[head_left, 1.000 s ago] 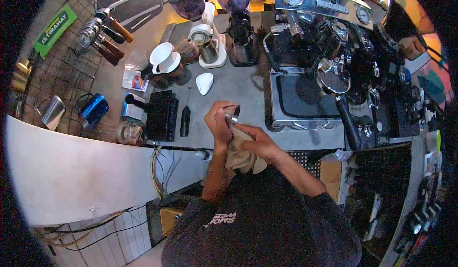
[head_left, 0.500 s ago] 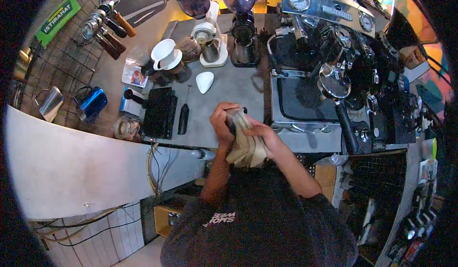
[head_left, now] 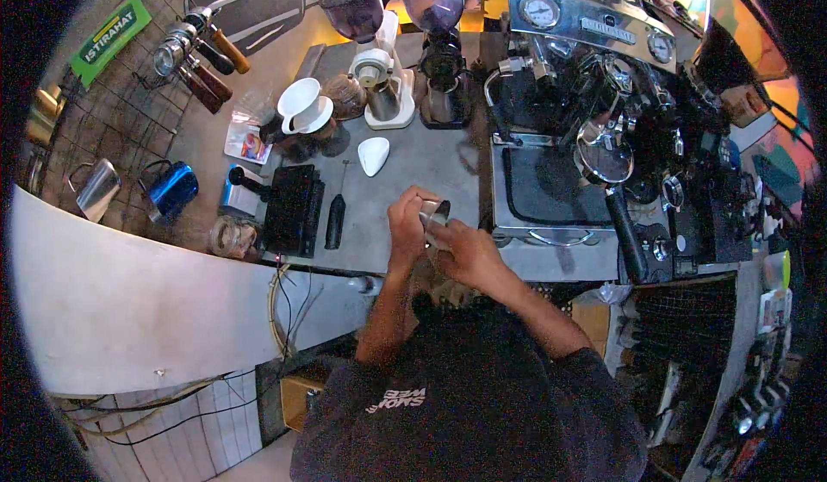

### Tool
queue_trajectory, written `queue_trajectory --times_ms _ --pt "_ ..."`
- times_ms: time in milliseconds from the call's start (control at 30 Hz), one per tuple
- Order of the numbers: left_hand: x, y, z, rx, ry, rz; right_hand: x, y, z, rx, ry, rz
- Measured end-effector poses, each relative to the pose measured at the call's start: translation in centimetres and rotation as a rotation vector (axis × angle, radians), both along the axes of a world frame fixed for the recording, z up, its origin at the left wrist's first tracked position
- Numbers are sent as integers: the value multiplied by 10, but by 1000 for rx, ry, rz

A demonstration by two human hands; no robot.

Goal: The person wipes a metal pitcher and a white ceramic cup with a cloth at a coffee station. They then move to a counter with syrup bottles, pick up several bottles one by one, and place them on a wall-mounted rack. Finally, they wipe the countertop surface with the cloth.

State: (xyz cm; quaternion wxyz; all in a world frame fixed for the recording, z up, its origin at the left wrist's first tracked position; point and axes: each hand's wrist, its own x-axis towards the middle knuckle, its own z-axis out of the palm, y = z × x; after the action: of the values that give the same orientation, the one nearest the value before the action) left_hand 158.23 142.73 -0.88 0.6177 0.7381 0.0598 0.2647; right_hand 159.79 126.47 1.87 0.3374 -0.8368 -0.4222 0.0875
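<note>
In front of my body, above the counter's front edge, my left hand [head_left: 405, 226] is wrapped round a small metal cup [head_left: 437, 209] with a dark rim. The mouth of the cup tilts up toward the far side. My right hand [head_left: 475, 260] is closed against the cup's near right side, its fingers pressing a grey-beige cloth [head_left: 445, 291] there. Most of the cloth is hidden beneath my hands and wrists. Beyond them on the counter lie a small white scoop-shaped dish [head_left: 373, 155] and a black handheld frother [head_left: 335, 221].
A black scale [head_left: 293, 211] and a glass jar [head_left: 231, 237] stand to the left. Farther back are a white dripper [head_left: 303, 107] and two coffee grinders [head_left: 376, 94]. An espresso machine [head_left: 560, 176] fills the right, with a portafilter handle [head_left: 626, 232] jutting forward. Metal pitchers [head_left: 170, 191] hang at left.
The cloth that covered the object has slid down toward my body, baring the metal cup's mouth. My right hand has moved a little lower and turned against the cup.
</note>
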Motion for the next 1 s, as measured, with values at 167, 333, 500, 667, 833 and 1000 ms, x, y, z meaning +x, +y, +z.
queue_trajectory --times_ms 167,333,500,667,833,1000 --pt "11 5 -8 -52 183 5 -4 20 8 -204 14 -199" --pt "10 19 -50 54 87 75 19 9 -30 272 376 86" --pt "22 12 -55 -719 17 234 7 8 -54 449 350 -262" --pt "10 -8 -31 -1017 131 108 -11 28 -53 458 279 -372" --pt "0 10 -60 -259 160 152 -1 24 -55 320 252 -472" --pt "3 36 -48 253 352 120 1 26 -61 372 10 -512"
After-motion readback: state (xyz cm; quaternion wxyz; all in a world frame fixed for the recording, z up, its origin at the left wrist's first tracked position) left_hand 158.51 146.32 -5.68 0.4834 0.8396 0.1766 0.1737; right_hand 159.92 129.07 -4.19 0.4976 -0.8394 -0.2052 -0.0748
